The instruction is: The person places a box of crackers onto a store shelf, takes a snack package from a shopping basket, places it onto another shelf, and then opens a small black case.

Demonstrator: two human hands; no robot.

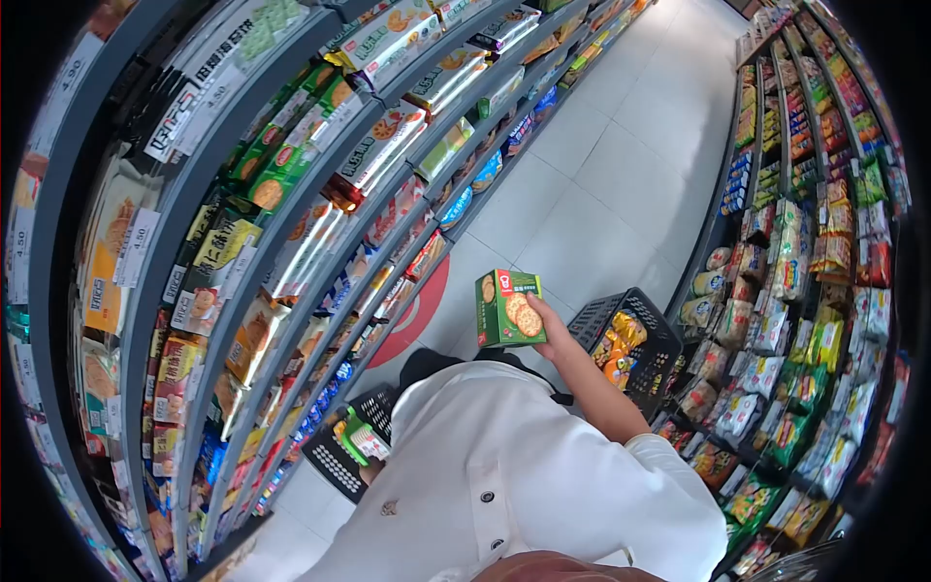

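Note:
In front of my body, my right hand (552, 331) grips a green biscuit box (511, 308) by its right side. Round biscuits are printed on the box's front. Low on the left, a small part of my left hand (369, 471) shows beside my shirt, its fingers hidden. Right by it is a green-and-white pack (363, 438), over or in a black basket (332, 464). I cannot tell whether my left hand holds the pack or the basket.
A second black basket (656, 312) with yellow and orange packs (621, 347) stands right of my right arm. Long shelves (320, 209) of packaged biscuits curve along my left. More snack shelves (776, 320) line the right. Tiled floor (582, 184) runs ahead, with a red floor marking (419, 315).

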